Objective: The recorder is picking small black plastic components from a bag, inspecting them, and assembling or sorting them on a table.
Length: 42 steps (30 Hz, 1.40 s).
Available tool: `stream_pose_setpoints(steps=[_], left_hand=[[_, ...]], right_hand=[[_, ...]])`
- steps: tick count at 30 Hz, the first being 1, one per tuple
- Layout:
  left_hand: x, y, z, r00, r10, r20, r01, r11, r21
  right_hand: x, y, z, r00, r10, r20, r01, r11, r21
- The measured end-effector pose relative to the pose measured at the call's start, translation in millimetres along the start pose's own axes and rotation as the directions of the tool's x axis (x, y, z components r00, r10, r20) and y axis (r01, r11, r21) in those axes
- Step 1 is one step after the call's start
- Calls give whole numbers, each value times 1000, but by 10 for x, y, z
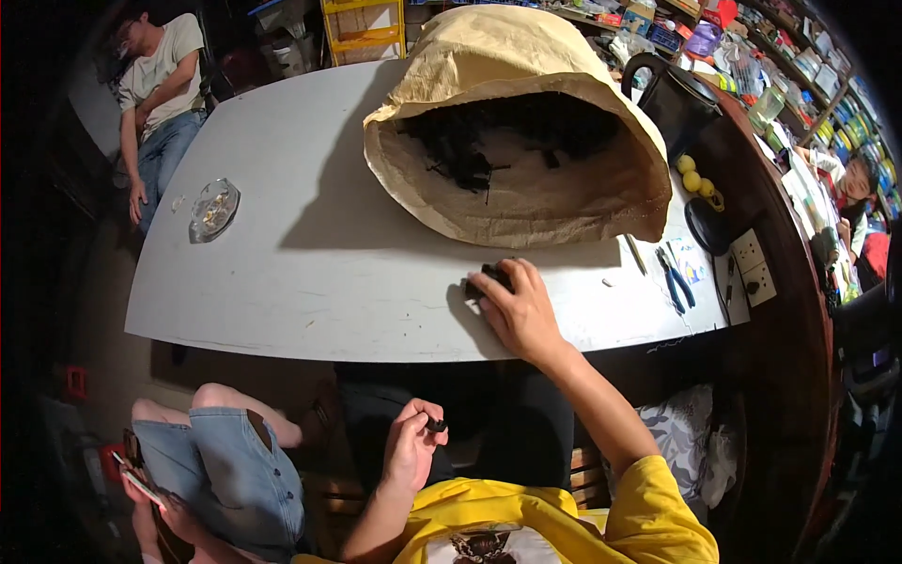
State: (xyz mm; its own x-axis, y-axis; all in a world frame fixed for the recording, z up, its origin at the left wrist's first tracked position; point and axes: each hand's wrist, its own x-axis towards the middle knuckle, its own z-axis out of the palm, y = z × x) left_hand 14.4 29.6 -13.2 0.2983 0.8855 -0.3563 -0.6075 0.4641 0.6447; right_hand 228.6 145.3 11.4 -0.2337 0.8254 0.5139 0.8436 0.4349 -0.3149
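Above my lap, my left hand (410, 449) is closed, pinching a small black part (436, 425) between thumb and fingers. My right hand (519, 308) rests at the table's near side with its fingers curled over some small black pieces (474, 289); how many is hidden by the fingers. Just beyond it lies a large tan paper sack (507, 221) on its side, its wide mouth facing me. Inside the sack is a heap of similar black pieces (460, 160), too dark to make out singly.
The white table (235, 291) carries a glass ashtray (214, 211) at left. At right lie blue-handled pliers (675, 282), a black kettle (672, 99), yellow balls (691, 174) and a socket strip (754, 268). One person sits at far left, another beside me with a phone (141, 487), a third at right.
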Motion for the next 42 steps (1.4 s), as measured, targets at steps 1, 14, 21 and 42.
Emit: stream_pose_setpoints(steps=[1,14,21,42], left_hand=[[-13,-3,19,1000,-2,11,2,1000,-10],[-177,74,111,976,217,25,-215,935,283],[-81,381,556,837,400,373,-532,437,726],[-370,166,585,911,351,218,-406,662,630]], right_hand=[[23,7,-5,998,58,-20,-57,998,34],[49,-210,-496,955,259,-146,-137,818,558],[-399,-868,-752,954,-57,294,-182,667,722],[-777,-1257,-500,948,302,103,-269,584,766]])
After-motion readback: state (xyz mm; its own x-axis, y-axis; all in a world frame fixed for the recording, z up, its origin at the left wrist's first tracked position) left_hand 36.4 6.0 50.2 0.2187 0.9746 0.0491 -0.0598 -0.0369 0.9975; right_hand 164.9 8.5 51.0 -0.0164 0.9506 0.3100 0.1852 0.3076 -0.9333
